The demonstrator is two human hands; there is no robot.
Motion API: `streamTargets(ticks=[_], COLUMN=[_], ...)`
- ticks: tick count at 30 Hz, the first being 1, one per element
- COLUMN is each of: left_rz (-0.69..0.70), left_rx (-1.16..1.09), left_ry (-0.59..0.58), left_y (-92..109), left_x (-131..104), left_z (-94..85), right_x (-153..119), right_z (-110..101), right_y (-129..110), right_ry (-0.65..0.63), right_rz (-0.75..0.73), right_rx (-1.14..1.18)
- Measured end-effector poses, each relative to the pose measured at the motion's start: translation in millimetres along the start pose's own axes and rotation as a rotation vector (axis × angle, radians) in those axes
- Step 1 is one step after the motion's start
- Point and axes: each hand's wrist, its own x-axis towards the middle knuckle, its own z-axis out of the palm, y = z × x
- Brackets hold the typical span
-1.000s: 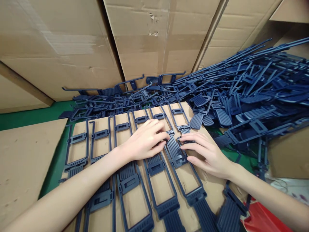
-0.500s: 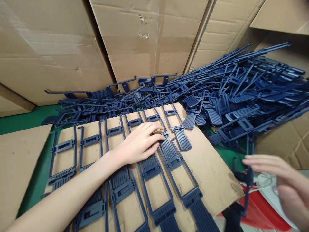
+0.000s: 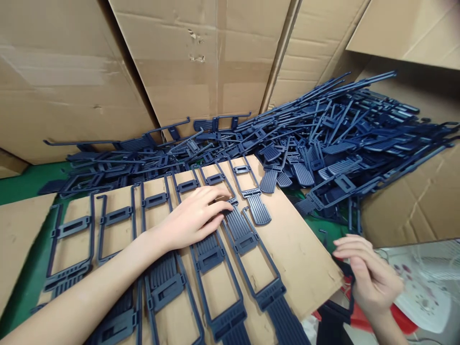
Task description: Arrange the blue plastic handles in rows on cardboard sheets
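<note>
My left hand (image 3: 199,215) lies over the rows of dark blue plastic frames, fingers bent and a little apart. Its fingertips touch the ribbed end of one frame piece (image 3: 239,225) and the lower end of the piece above it. Each piece has a long open frame, a slotted crossbar and a ribbed tab. Low on the right, my right hand (image 3: 372,278) has its fingers curled round a similar dark blue frame piece (image 3: 352,302), held beside the cardboard's corner. The fingers partly hide that piece.
The laid-out frames rest on a cardboard sheet (image 3: 305,258). Behind it a tangled heap of the same pieces (image 3: 334,129) rises to the right against large cardboard boxes (image 3: 244,57). A red object (image 3: 406,316) and a white patterned tray (image 3: 427,292) sit at lower right.
My right hand has moved left and down, closer to the cardboard's corner, with the frame piece. My left hand stays on the same pieces, while the view has shifted slightly right.
</note>
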Motion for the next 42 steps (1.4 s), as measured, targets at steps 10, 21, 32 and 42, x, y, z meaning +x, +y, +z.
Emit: streamTargets(ticks=[10, 21, 32, 42], left_rz=[-0.004, -0.008, -0.005, 0.001], left_rx=[0.001, -0.003, -0.013, -0.004], left_ry=[0.004, -0.004, 0.026, 0.035], left_y=[1, -1, 0, 2], left_x=[-1, -2, -2, -3], left_z=[-1.0, 0.2, 0.4, 0.6], right_x=[9, 5, 12, 11], right_z=[5, 16, 28, 14], right_y=[14, 29, 13, 11], right_ry=[-0.069, -0.151, -0.084, -0.128], right_rz=[0.099, 0.112, 0.085, -0.049], right_rx=[0.037, -0.041, -0.253, -0.253])
